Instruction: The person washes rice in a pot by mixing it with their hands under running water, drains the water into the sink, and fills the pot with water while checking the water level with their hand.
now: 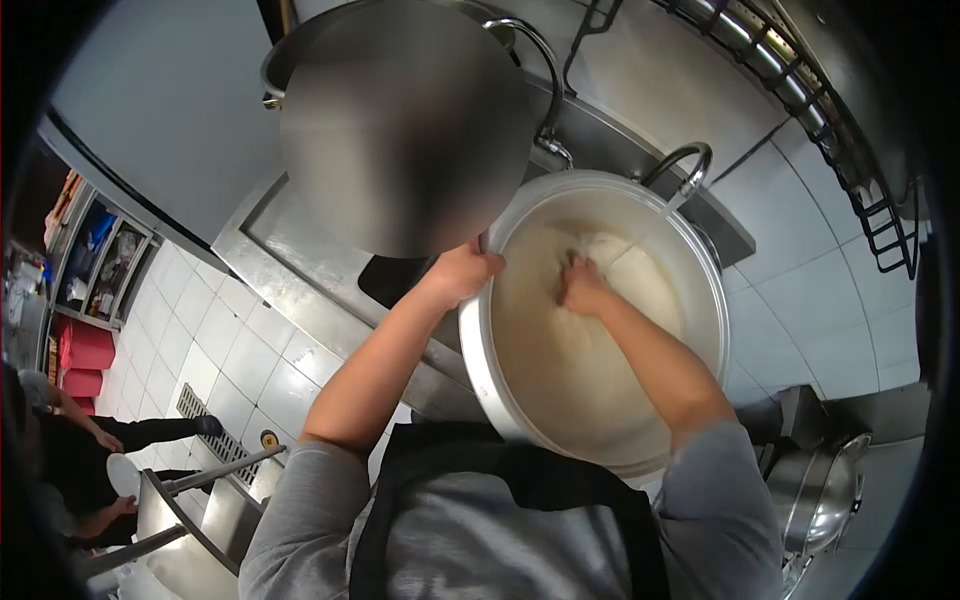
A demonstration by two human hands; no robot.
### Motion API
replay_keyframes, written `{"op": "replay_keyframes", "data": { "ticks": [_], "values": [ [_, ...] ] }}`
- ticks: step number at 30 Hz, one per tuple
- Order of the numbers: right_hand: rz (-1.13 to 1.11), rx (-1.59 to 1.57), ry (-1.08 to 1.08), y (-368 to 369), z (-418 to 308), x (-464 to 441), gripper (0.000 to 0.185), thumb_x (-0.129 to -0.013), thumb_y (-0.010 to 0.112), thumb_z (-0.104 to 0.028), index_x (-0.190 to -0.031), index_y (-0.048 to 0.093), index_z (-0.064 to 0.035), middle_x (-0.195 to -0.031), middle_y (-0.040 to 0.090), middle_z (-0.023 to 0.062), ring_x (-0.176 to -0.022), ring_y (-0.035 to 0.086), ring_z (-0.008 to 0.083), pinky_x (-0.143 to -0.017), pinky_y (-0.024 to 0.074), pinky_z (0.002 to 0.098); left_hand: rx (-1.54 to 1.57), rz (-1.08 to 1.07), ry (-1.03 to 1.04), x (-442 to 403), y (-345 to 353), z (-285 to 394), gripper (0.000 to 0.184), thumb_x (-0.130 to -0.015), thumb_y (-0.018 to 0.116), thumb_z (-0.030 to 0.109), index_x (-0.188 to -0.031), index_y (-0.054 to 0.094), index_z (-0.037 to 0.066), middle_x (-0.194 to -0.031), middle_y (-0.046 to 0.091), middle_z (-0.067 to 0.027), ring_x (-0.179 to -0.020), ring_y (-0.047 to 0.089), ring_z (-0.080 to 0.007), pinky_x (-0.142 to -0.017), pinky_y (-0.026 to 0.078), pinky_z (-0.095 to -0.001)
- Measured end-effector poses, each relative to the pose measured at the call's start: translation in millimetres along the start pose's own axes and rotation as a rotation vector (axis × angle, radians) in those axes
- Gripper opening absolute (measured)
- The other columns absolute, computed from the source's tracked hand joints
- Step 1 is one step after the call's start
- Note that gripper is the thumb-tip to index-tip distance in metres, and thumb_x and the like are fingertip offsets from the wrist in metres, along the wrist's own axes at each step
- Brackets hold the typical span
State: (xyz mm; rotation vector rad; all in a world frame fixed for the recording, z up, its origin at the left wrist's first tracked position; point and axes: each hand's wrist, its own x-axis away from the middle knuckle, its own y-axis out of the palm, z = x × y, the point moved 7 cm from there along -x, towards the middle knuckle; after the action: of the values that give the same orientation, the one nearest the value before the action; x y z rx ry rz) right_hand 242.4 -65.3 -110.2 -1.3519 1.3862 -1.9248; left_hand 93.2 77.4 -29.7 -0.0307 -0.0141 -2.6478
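Observation:
A large, deep metal pot point(481, 350) stands in front of me with cloudy, whitish-tan liquid point(560, 370) inside. My left hand point(464, 273) is closed on the pot's left rim. Inside the pot, my right hand point(582, 288) reaches down into the liquid, its fingers smeared by motion and partly hidden. From a curved faucet point(690, 180) at the far side, a thin stream of water runs into the pot, with pale foam where it lands.
Behind the pot are a steel sink counter point(330, 260) and a second faucet point(548, 70). A round blur covers much of another large pot point(275, 70). Steel pots point(815, 500) sit at the right. At lower left, a person point(75, 450) holds a white plate point(124, 475).

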Motion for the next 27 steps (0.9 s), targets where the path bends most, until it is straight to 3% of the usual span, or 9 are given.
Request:
{"op": "replay_keyframes", "data": {
  "ticks": [2, 4, 6, 8, 11, 15, 21, 27],
  "values": [
    [0.092, -0.040, -0.210, 18, 1, 27, 0.074, -0.068, 0.067, -0.030, -0.131, 0.040, 0.0005, -0.137, 0.031, 0.0251, -0.135, 0.013, 0.0374, -0.105, 0.0215, 0.0534, 0.015, 0.003, 0.006, -1, 0, -2, 0.069, -0.067, 0.062, 0.001, -0.130, 0.033, 0.003, -0.114, 0.051, -0.0166, -0.107, 0.049, -0.0250, -0.094, 0.036, -0.0303],
    [0.033, -0.093, -0.260, 19, 1, 73, 0.081, -0.065, 0.072, -0.031, -0.131, 0.040, 0.0006, -0.140, 0.025, 0.0267, -0.135, 0.008, 0.0386, -0.105, 0.0199, 0.0556, 0.003, 0.006, 0.019, -3, 0, -8, 0.069, -0.068, 0.062, 0.003, -0.131, 0.033, 0.004, -0.115, 0.051, -0.0176, -0.108, 0.049, -0.0260, -0.094, 0.036, -0.0309],
    [-0.005, 0.117, -0.266, 50, 17, 101, 0.084, -0.063, 0.073, -0.034, -0.132, 0.039, -0.0011, -0.140, 0.025, 0.0260, -0.134, 0.014, 0.0409, -0.105, 0.0188, 0.0574, -0.027, 0.015, 0.021, -2, -1, -6, 0.070, -0.067, 0.061, 0.003, -0.131, 0.033, 0.004, -0.115, 0.052, -0.0178, -0.108, 0.050, -0.0266, -0.095, 0.036, -0.0308],
    [-0.226, 0.143, -0.245, 53, 9, 137, 0.075, -0.062, 0.073, -0.032, -0.125, 0.048, -0.0007, -0.140, 0.026, 0.0253, -0.131, 0.023, 0.0421, -0.105, 0.0212, 0.0553, -0.064, 0.024, 0.025, -1, -2, -4, 0.070, -0.067, 0.061, 0.002, -0.131, 0.032, 0.003, -0.115, 0.052, -0.0181, -0.108, 0.050, -0.0264, -0.095, 0.036, -0.0306],
    [-0.368, 0.358, -0.377, 78, -15, 169, 0.065, -0.061, 0.072, -0.033, -0.117, 0.057, -0.0034, -0.133, 0.035, 0.0276, -0.125, 0.035, 0.0398, -0.104, 0.0270, 0.0501, -0.064, 0.022, 0.047, -1, -1, -3, 0.071, -0.066, 0.061, 0.001, -0.131, 0.032, 0.000, -0.115, 0.052, -0.0187, -0.109, 0.049, -0.0252, -0.095, 0.036, -0.0301],
    [-0.596, 0.370, -0.551, 102, -62, 151, 0.054, -0.065, 0.065, -0.033, -0.113, 0.061, -0.0078, -0.121, 0.050, 0.0248, -0.122, 0.041, 0.0344, -0.098, 0.0352, 0.0463, 0.085, 0.000, 0.060, -2, 3, -2, 0.070, -0.065, 0.060, -0.002, -0.129, 0.032, -0.004, -0.117, 0.049, -0.0188, -0.108, 0.049, -0.0236, -0.095, 0.037, -0.0289],
    [-0.440, 0.302, -0.438, 90, -112, 34, 0.047, -0.073, 0.058, -0.036, -0.113, 0.061, -0.0118, -0.119, 0.053, 0.0201, -0.116, 0.046, 0.0327, -0.096, 0.0376, 0.0438, 0.009, 0.023, 0.011, 4, 2, 6, 0.064, -0.067, 0.057, -0.004, -0.128, 0.037, 0.002, -0.113, 0.052, -0.0126, -0.106, 0.049, -0.0204, -0.093, 0.038, -0.0280],
    [-0.279, 0.120, -0.069, 61, -5, -51, 0.042, -0.081, 0.050, -0.038, -0.114, 0.061, -0.0158, -0.118, 0.056, 0.0155, -0.110, 0.052, 0.0310, -0.094, 0.0400, 0.0413, 0.050, -0.009, -0.002, 8, 5, 15, 0.071, -0.067, 0.059, -0.002, -0.131, 0.031, -0.001, -0.114, 0.051, -0.0189, -0.105, 0.051, -0.0245, -0.092, 0.039, -0.0298]
  ]
}}
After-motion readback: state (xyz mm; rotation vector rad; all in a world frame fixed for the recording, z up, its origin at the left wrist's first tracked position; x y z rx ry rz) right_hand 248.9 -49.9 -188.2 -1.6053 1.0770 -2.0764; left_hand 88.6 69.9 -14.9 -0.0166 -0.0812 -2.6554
